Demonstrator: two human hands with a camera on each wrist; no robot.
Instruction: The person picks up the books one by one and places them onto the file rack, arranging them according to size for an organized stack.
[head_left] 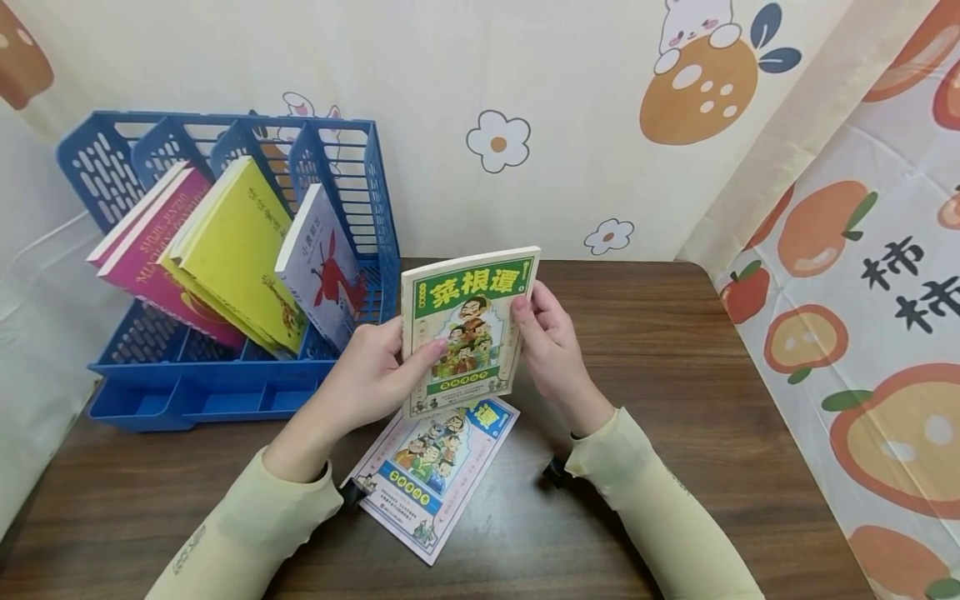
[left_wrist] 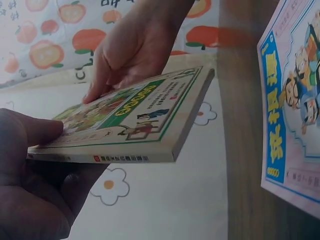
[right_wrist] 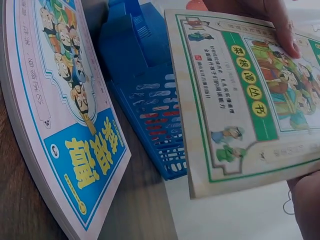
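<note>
A thin book with a green and cream cover is held up between both hands, its front toward the head camera. My left hand grips its left side, thumb on the cover and fingers behind. On the right edge, my right hand pinches it with the thumb in front. Below it a pink and blue book lies flat on the table, its top partly covered by the raised book in the head view. The right wrist view shows the raised book's lower cover close up.
At the left stands a blue file rack with slots. Magenta books, yellow books and a lilac book lean in it. The brown wooden table meets a patterned cloth wall behind and on the right.
</note>
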